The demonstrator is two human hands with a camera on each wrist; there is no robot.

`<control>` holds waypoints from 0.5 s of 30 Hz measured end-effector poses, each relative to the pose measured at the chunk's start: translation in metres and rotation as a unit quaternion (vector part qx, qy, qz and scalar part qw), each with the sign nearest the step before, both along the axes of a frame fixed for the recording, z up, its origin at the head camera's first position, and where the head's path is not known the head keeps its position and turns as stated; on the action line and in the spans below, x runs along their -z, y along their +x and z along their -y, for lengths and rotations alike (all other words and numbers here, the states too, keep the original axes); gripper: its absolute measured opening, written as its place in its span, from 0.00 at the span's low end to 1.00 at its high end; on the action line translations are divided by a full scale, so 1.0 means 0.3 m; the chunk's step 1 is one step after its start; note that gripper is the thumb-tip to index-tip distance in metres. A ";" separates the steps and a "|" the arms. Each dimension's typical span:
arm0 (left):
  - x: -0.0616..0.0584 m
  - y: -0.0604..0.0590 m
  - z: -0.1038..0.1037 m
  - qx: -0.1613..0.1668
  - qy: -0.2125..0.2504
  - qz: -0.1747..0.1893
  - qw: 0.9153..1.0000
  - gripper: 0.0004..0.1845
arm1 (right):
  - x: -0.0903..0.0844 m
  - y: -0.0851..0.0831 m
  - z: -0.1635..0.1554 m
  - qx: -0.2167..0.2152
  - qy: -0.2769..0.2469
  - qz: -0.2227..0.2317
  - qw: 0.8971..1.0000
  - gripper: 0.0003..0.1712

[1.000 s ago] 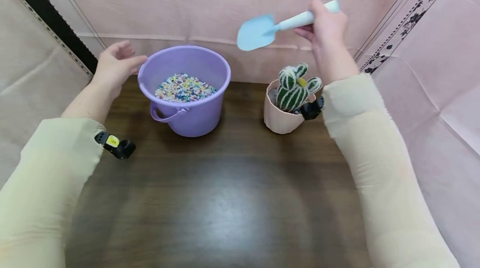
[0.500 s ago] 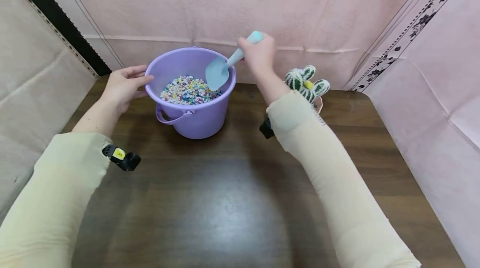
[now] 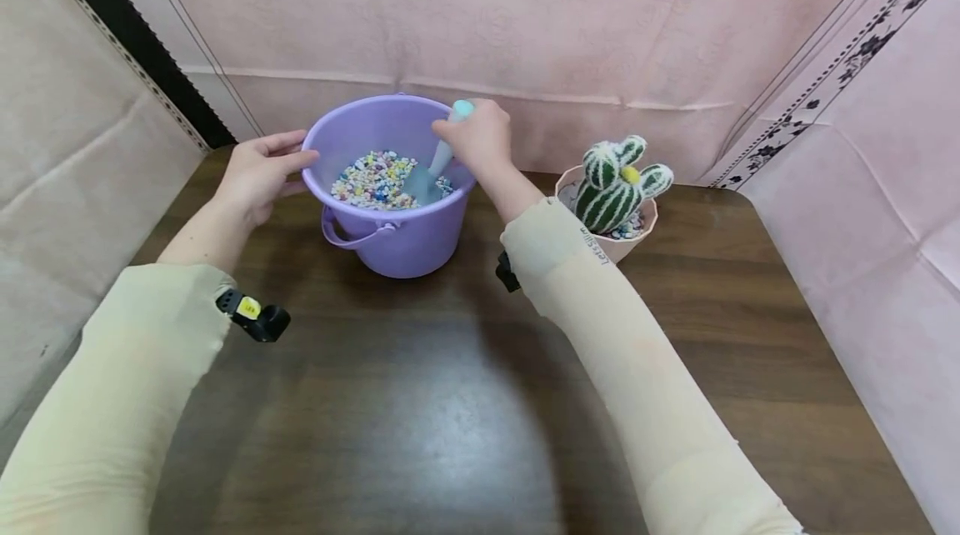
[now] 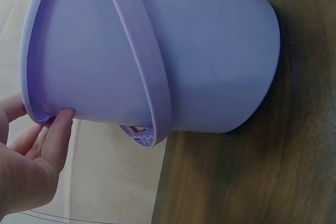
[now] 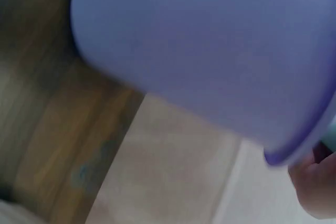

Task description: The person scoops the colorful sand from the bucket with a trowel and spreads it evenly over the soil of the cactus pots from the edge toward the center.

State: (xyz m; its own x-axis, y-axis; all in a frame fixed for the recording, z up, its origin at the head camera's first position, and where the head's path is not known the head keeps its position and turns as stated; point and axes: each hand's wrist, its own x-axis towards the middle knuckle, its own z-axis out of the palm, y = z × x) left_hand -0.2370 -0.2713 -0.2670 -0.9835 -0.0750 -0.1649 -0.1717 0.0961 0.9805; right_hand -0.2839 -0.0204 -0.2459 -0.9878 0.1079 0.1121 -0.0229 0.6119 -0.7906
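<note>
A purple bucket [image 3: 408, 245] stands on the wooden table, with small multicoloured beads [image 3: 372, 175] in its bottom. My left hand [image 3: 258, 172] grips its left rim, thumb at the top edge and fingers against the outer wall; the left wrist view shows those fingers [image 4: 59, 137] close up. My right hand [image 3: 480, 137] holds a light blue hand trowel [image 3: 441, 158] by the handle over the bucket's right rim. The trowel slants down, its blade tip sunk among the beads. In the right wrist view, the right hand [image 5: 317, 184] shows only partly, beyond the rim.
To the right of the bucket, a pink pot [image 3: 622, 247] holds a knitted green-and-white cactus [image 3: 609, 193] with a yellow flower. My right forearm passes in front of the pot. Pink cloth [image 3: 525, 27] hangs behind the table [image 3: 405, 418], with pale cloth at both sides.
My right hand has brought the trowel left from above the cactus and down into the beads. My left hand has moved from beside the bucket onto its rim.
</note>
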 end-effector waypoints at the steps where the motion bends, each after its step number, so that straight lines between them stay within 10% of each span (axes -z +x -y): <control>1: 0.000 0.002 0.001 -0.002 0.002 -0.001 1.000 0.35 | -0.002 0.002 0.009 -0.005 -0.006 0.013 1.000 0.17; 15: 0.004 0.005 -0.005 -0.014 0.016 -0.022 1.000 0.33 | -0.004 0.006 0.095 0.027 -0.097 0.089 0.991 0.12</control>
State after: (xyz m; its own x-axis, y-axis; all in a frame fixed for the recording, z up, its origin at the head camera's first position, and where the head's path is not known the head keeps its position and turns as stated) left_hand -0.2356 -0.2698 -0.2682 -0.9875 -0.0970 -0.1242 -0.1303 0.0601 0.9896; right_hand -0.2821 -0.0488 -0.2446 -0.9825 0.1629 -0.0906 0.1551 0.4446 -0.8822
